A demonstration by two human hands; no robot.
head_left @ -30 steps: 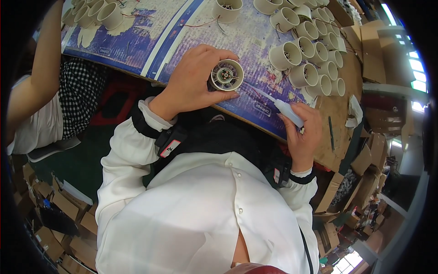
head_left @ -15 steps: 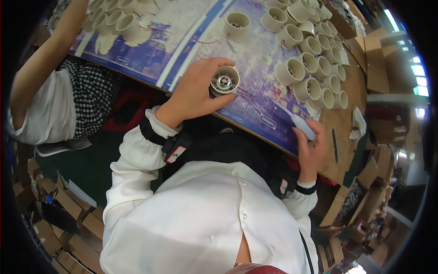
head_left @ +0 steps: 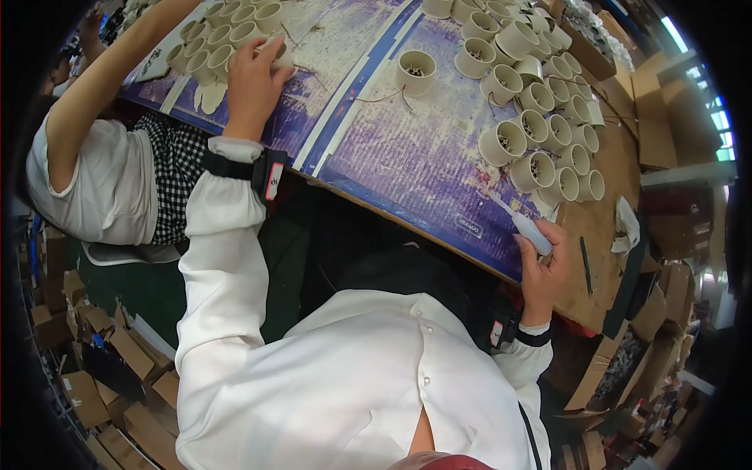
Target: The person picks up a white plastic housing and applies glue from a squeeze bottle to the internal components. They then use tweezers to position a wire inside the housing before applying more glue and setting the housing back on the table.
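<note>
My left hand (head_left: 254, 86) is reached out to the upper left, its fingers closed round an off-white cylinder (head_left: 283, 55), partly hidden, beside a group of similar cylinders (head_left: 239, 33). My right hand (head_left: 544, 266) grips a pale squeeze bottle (head_left: 533, 233) with a long, thin nozzle pointing up-left over the table's near edge. A single cylinder with wires (head_left: 413, 80) stands near the middle of the worktop (head_left: 407, 157). On the right, several more cylinders (head_left: 495, 145) stand bunched, with small metal parts inside.
A co-worker's arm (head_left: 86, 117) reaches over the table at left. Cardboard boxes (head_left: 133, 352) lie low left and along the right (head_left: 658, 117). A dark thin rod (head_left: 585, 262) and crumpled white paper (head_left: 625, 227) are on the table's bare board at right.
My left hand has carried the cylinder from in front of me to the group at upper left. My right hand still holds the bottle, now slightly lower in view.
</note>
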